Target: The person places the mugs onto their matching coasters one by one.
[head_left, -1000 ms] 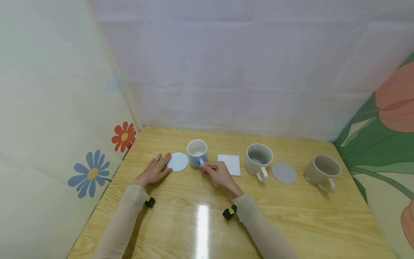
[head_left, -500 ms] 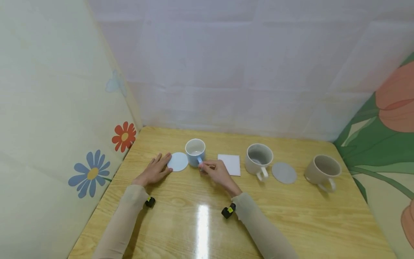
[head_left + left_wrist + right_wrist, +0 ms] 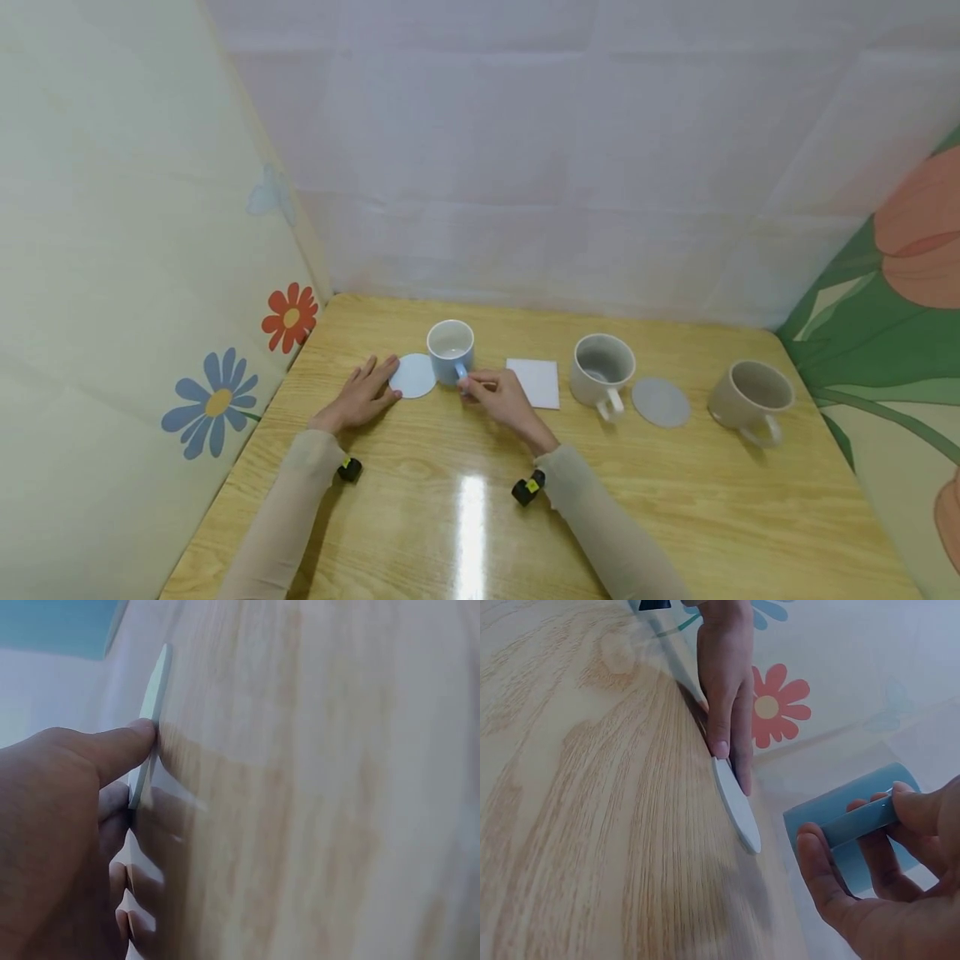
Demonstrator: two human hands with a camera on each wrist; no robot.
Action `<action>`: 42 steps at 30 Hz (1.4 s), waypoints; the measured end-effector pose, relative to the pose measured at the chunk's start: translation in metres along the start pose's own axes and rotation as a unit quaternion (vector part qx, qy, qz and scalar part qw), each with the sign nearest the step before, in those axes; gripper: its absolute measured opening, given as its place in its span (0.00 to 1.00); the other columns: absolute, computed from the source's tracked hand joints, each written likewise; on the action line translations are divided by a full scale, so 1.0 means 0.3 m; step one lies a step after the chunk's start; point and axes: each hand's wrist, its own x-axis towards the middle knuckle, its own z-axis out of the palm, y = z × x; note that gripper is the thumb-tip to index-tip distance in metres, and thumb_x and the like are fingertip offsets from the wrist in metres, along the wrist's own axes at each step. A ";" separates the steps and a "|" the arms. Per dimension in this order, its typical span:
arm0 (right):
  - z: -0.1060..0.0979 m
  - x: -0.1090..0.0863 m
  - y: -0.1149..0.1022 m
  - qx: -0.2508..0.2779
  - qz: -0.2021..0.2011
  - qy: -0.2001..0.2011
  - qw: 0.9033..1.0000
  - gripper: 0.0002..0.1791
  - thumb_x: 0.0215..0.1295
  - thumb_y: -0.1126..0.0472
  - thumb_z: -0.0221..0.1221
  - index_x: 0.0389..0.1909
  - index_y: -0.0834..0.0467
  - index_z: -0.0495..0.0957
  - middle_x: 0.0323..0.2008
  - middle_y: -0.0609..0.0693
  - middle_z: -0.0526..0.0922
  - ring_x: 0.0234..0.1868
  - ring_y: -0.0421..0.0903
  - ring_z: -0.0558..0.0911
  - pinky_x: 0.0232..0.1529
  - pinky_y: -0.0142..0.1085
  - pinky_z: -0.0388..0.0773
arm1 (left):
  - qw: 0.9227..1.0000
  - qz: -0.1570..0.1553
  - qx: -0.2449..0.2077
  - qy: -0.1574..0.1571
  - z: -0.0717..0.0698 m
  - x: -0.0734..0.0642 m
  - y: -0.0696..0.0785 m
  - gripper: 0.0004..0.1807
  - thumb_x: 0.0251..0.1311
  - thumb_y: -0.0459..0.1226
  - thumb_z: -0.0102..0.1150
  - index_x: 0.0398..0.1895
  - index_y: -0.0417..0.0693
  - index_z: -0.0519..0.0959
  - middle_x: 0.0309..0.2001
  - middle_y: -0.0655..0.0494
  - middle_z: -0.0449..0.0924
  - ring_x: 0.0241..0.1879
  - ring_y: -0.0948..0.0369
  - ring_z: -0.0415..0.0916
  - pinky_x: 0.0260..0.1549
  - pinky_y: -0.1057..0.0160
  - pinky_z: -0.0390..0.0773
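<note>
My right hand (image 3: 506, 400) pinches the handle of a light blue mug (image 3: 442, 367) with a white inside. The mug is upright, just right of a round pale blue coaster (image 3: 413, 377); in the right wrist view a gap shows between the mug's base (image 3: 793, 838) and the tabletop. My left hand (image 3: 358, 400) rests on the table with fingers spread. Its thumb (image 3: 124, 750) and index fingertip touch the coaster's left edge. The coaster lies flat on the wood.
Right of my right hand lies a square white coaster (image 3: 537, 384). Beyond it stand a white mug (image 3: 588, 388), a round grey coaster (image 3: 661, 402) and a beige mug (image 3: 731, 408) on the wooden table (image 3: 420, 500). A white cloth wall (image 3: 525, 167) rises behind.
My right hand has carried the blue mug slightly left and back, so it now overlaps the round coaster's right edge in the head view. My left hand has stayed at the coaster.
</note>
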 end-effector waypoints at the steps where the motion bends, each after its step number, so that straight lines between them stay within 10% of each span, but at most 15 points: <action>1: 0.001 -0.001 -0.002 0.000 -0.001 -0.001 1.000 0.15 0.77 0.66 0.62 0.55 0.73 0.84 0.51 0.76 0.86 0.51 0.73 0.88 0.58 0.56 0.86 | 1.000 0.000 -0.002 0.000 0.000 -0.001 0.000 0.40 0.81 0.47 0.54 0.86 0.41 0.52 0.86 0.41 0.48 0.85 0.33 0.34 0.81 0.29 0.33; 42: 0.031 0.022 -0.028 -0.014 -0.030 -0.019 0.999 0.16 0.78 0.64 0.61 0.57 0.72 0.84 0.54 0.73 0.86 0.50 0.73 0.88 0.58 0.58 0.86 | 0.999 -0.001 -0.037 0.002 0.012 0.005 -0.045 0.42 0.80 0.54 0.53 0.87 0.47 0.53 0.87 0.46 0.47 0.86 0.36 0.32 0.82 0.32 0.30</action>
